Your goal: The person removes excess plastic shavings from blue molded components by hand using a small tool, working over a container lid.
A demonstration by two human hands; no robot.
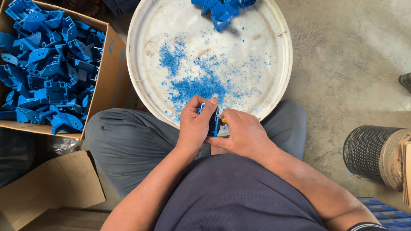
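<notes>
The left hand (195, 124) is closed around a small blue plastic part (212, 122), thumb and fingers pinching it upright at the centre of the frame, just over the near rim of a large white round tray (141, 47). The right hand (242, 132) is curled against the part's right side; a speck of yellow shows at its fingertips, probably a small tool, though too little is visible to say which. On progress: blue shavings (195, 83) lie thick across the tray's middle, and a small heap of blue parts (222, 8) sits at its far edge, top centre, so a fair amount of trimming appears done. The cardboard box (113, 72) at upper left remains heaped with like blue parts (47, 64); whether those are finished or waiting cannot be told. The person sits cross-legged on a dusty concrete floor (351, 55). A second, folded cardboard piece (55, 184) lies at lower left, and a dark ribbed roll (368, 152) at right.
</notes>
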